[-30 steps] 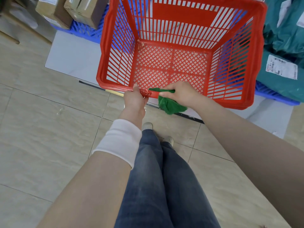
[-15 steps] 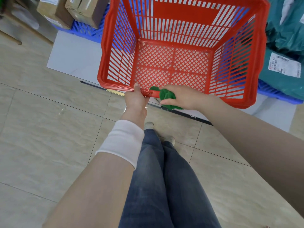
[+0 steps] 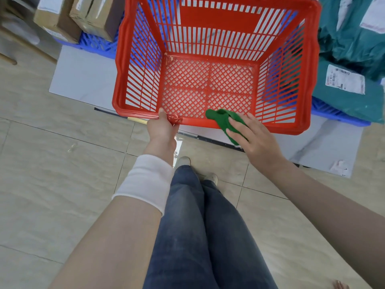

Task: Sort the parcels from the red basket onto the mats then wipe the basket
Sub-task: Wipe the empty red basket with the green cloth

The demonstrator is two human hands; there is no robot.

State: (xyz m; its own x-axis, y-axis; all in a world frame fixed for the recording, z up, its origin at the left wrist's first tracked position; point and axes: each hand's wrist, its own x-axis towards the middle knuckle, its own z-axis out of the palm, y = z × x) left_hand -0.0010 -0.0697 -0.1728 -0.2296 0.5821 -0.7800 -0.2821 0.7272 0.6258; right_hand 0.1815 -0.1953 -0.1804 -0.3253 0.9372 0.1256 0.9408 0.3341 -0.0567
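Observation:
The red plastic basket (image 3: 218,38) fills the upper middle of the head view, with nothing inside it. My left hand (image 3: 161,128) grips its near rim left of centre. A green cloth (image 3: 226,120) is draped over that rim, and my right hand (image 3: 253,138) presses it down with the fingers spread over it. Cardboard box parcels (image 3: 83,15) sit on a blue mat (image 3: 95,41) at the upper left. Teal bag parcels (image 3: 350,65) with white labels lie on another blue mat (image 3: 337,113) at the right.
A grey board (image 3: 81,76) lies on the floor under the mats and the basket. Beige floor tiles (image 3: 52,163) spread to the left and below. My legs in blue jeans (image 3: 198,226) and shoes stand just in front of the basket.
My right hand has slid the green cloth to the right along the basket's near rim. My left hand has kept its grip on the rim.

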